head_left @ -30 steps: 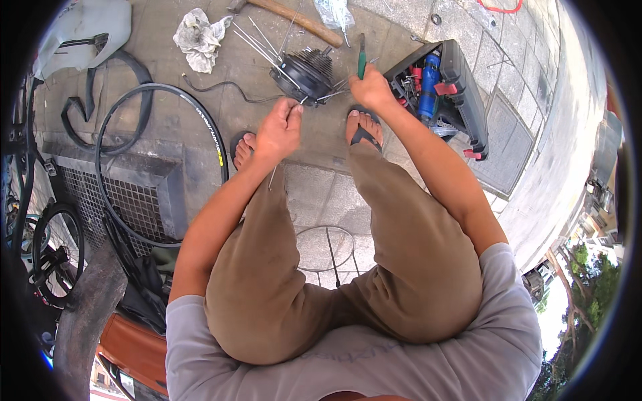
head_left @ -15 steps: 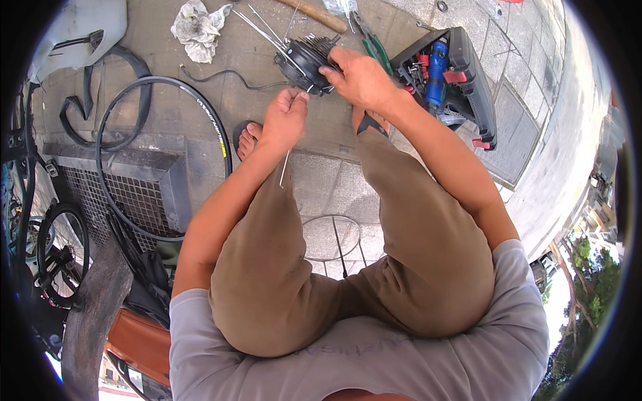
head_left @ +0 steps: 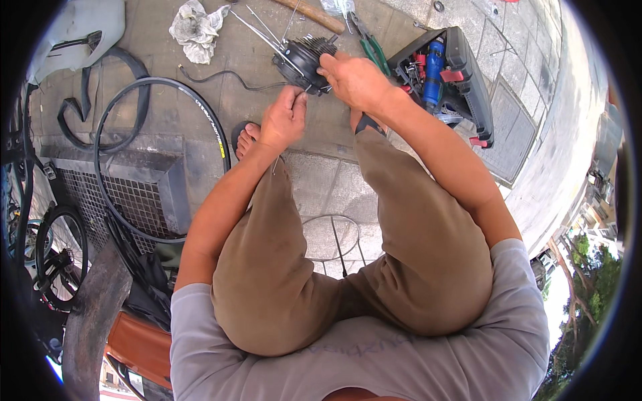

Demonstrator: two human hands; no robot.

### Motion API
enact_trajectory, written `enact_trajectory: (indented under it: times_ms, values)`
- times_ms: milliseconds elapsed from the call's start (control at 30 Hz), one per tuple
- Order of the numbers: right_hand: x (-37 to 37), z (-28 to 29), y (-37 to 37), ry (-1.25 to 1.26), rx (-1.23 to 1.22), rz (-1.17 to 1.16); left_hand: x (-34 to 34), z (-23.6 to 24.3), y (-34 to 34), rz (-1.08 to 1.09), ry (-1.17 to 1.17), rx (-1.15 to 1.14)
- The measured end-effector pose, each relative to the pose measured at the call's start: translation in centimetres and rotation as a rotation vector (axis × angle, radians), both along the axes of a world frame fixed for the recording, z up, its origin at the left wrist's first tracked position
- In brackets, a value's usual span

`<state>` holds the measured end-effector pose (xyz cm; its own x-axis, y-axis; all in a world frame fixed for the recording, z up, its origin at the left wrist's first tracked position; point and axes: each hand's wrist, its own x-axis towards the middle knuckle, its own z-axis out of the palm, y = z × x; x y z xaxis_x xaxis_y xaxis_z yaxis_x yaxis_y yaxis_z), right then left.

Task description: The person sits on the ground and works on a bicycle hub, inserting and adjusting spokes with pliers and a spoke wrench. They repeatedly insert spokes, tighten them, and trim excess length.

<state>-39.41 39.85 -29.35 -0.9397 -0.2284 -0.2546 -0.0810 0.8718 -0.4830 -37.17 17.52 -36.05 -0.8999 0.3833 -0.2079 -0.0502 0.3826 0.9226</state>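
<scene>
A dark wheel hub (head_left: 299, 63) with a finned side and a cable sits in front of me, between and beyond my feet. Thin metal spokes (head_left: 256, 32) stick out of it toward the far left. My right hand (head_left: 358, 81) grips the hub's right side, fingers curled against it. Just below the hub, my left hand (head_left: 283, 120) pinches a loose spoke (head_left: 275, 165) between thumb and fingers. The spoke's lower end shows under my wrist; its upper end is close to the hub's rim, and whether it sits in a hole I cannot tell.
A bare rim (head_left: 226, 137) leans over a metal grate at left, near a black inner tube (head_left: 146, 117). At right lies an open toolbox (head_left: 476, 87) with a blue tool, beside green-handled cutters (head_left: 374, 50). A crumpled rag (head_left: 197, 30) and a wooden handle (head_left: 311, 13) lie farther off.
My left hand has shifted slightly up and left, and less of the spoke shows below the wrist. The right hand has moved slightly left on the hub.
</scene>
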Motion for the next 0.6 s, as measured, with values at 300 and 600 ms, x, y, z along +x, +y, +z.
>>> enact_trajectory:
  times_ms: [300, 600]
  values:
    - [-1.3, 1.7, -0.8, -0.063, 0.186, 0.159, 0.2, 0.7, 0.5, 0.034, 0.022, 0.01]
    - [-0.9, 1.2, -0.9, -0.061, 0.202, 0.179, -1.5, 0.8, -0.5, -0.166, 0.212, -0.125]
